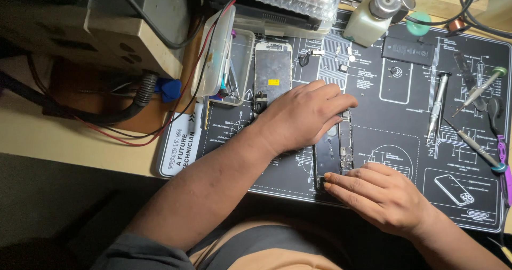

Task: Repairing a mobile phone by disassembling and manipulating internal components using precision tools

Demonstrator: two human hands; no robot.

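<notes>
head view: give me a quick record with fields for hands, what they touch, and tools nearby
left hand: palm down, resting on the upper part of the opened black phone chassis
right hand: fingertips on the chassis's lower end
surface: black printed repair mat
left of hands: detached phone screen panel with a yellow sticker
right of hands: silver metal screwdriver
far edge: pale plastic bottle with a metal cap

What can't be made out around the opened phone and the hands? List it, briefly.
Head view only:
- Opened phone: its upper end lies under the left hand; the lower end is covered by the right hand fingertips.
- Small loose parts on the black work mat: too small to identify.
- Purple-handled tool: cut off by the right edge.
- Clear plastic tray: its contents are indistinct.
</notes>
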